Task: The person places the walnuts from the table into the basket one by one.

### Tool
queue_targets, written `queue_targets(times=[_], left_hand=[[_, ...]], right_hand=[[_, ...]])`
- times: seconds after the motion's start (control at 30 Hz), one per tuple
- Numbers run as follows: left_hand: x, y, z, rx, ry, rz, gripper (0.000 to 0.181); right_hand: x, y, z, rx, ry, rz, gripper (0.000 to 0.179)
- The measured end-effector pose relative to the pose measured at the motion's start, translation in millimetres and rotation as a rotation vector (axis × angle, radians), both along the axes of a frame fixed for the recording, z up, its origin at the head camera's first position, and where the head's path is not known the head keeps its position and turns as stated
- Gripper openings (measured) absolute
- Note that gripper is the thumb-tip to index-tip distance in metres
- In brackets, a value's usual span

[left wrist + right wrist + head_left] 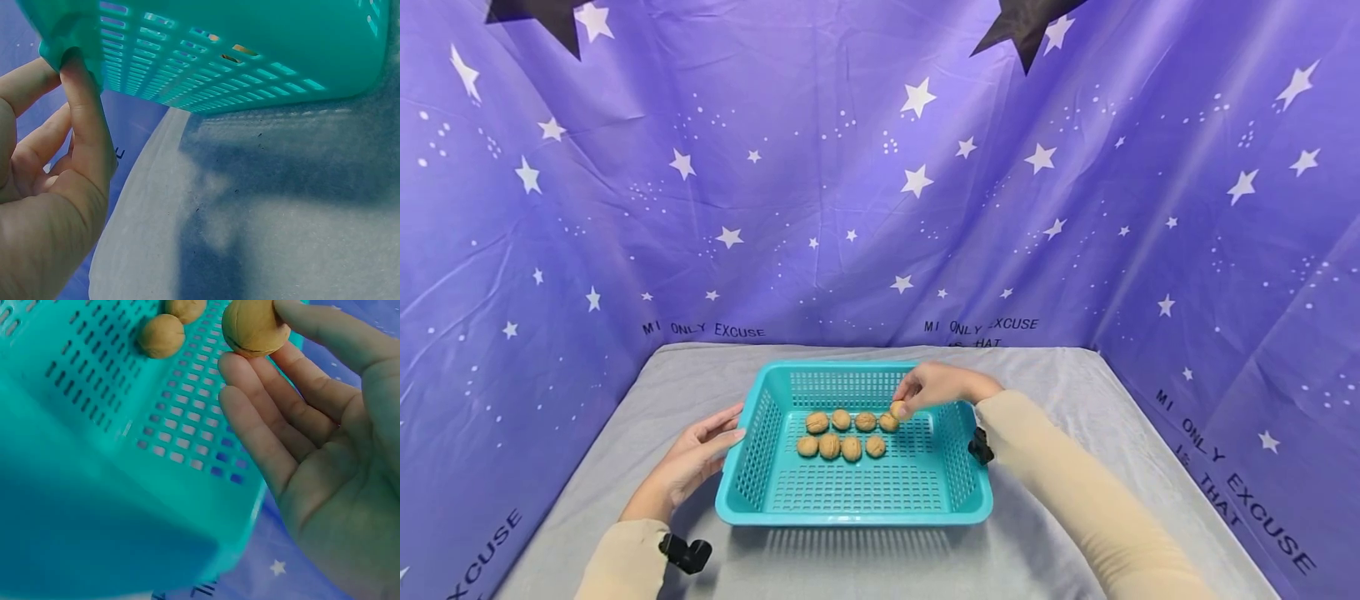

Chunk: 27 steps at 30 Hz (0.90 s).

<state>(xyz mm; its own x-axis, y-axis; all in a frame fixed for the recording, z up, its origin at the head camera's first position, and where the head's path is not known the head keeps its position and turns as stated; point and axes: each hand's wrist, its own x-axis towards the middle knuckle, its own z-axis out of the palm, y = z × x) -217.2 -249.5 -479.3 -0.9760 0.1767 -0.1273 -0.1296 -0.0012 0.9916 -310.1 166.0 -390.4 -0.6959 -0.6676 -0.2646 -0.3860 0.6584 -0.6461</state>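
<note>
A turquoise plastic basket [853,518] with slotted walls holds walnuts [852,449] in two rows. My right hand [931,387] reaches over the basket's back right part and pinches one walnut [253,326] between thumb and fingertips. That walnut is just above the right end of the back row, overlapping the last walnut there in the head view. At the basket's left side, my left hand [694,454] grips the rim. Its thumb and fingers close on the rim's edge in the left wrist view [65,144].
The basket stands on a table covered with grey cloth [1045,542]. Purple star-printed curtains [820,208] rise behind and on both sides. A black wrist mount [980,447] on the right sleeve is close to the basket's right wall; another mount [685,553] is on the left wrist.
</note>
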Motion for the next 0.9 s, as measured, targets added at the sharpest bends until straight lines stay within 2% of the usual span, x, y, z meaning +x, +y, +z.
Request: queue_targets(times=[0.3, 0.53, 0.9], left_hand=[[-0.2, -1.1, -2.4, 0.005, 0.012, -0.008, 0.068], [-0.6, -1.7, -3.9, 0.029, 0.030, -0.021, 0.066], [-0.4, -2.6, -3.8, 0.020, 0.029, -0.010, 0.066]], right_hand=[[-1.5, -18, -20.3, 0.097, -0.025, -0.020, 0.029], [0.1, -25, -38.0, 0.131, -0.062, -0.058, 0.023], [5.1, -29, -52.9, 0.164, -0.013, -0.082, 0.018]])
